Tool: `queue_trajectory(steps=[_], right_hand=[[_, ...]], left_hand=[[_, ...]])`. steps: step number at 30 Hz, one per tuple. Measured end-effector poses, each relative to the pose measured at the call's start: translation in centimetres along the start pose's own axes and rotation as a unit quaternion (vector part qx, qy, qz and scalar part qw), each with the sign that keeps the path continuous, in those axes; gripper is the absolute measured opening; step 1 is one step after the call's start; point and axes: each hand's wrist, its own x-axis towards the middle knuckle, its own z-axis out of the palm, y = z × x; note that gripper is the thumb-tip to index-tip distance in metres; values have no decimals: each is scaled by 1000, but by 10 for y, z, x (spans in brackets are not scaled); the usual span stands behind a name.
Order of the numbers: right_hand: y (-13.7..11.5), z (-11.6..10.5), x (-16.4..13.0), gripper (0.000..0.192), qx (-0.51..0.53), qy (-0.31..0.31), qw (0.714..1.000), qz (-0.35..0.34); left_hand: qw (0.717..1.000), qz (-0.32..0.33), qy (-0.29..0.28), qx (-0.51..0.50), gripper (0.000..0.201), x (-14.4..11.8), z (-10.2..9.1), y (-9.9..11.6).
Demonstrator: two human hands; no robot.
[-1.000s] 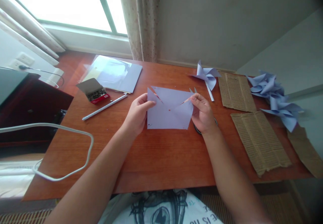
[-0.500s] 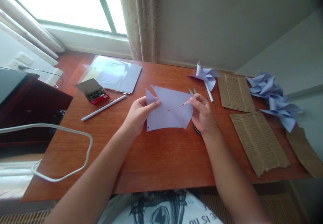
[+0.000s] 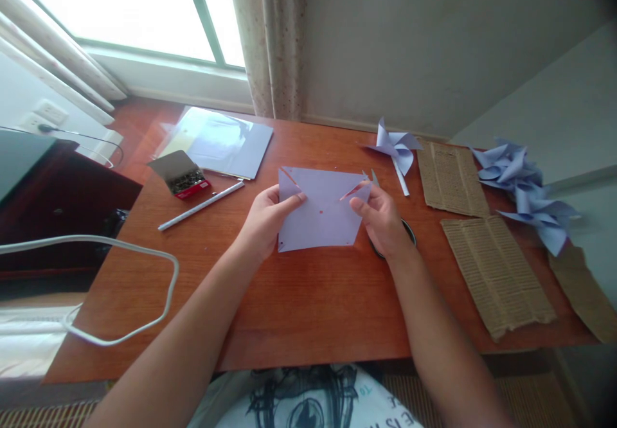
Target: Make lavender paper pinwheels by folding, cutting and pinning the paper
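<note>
A light purple sheet of paper (image 3: 315,225) is held up above the table, with diagonal slits running in from its upper corners. One small hole shows near its middle and small holes mark several corners. My left hand (image 3: 268,221) pinches the left edge, thumb on top. At the right edge, my right hand (image 3: 380,217) grips the paper beside the right slit, thumb on top. Scissors (image 3: 408,230) lie beneath my right hand, which hides part of them. Behind it, a paper pinwheel (image 3: 396,145) on a white paper stick (image 3: 401,177) lies on the table.
Corrugated cardboard pieces (image 3: 499,274) and more pinwheels (image 3: 540,206) occupy the table's right side. To the left are a red box of small metal pieces (image 3: 187,182), a rolled paper stick (image 3: 201,205), a plastic-covered paper stack (image 3: 260,148) and a white cable (image 3: 171,286).
The paper's left upper flap and its right corner have come flatter, level with the rest of the sheet. My right thumb has shifted left onto the paper.
</note>
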Motion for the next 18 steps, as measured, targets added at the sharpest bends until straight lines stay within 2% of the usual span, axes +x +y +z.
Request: queue_trajectory(steps=[8,15,18], right_hand=[[10,6,1,18,20,63,997,37],[6,4,3,17,34,93,995,29],[4,2,5,20,56,120,991,31]], left_hand=[[999,5,-25,45,42,0,-2,-3],[996,28,-54,59,36,0,-1,-2],[996,18,-67,58,37,-2,0,-2]])
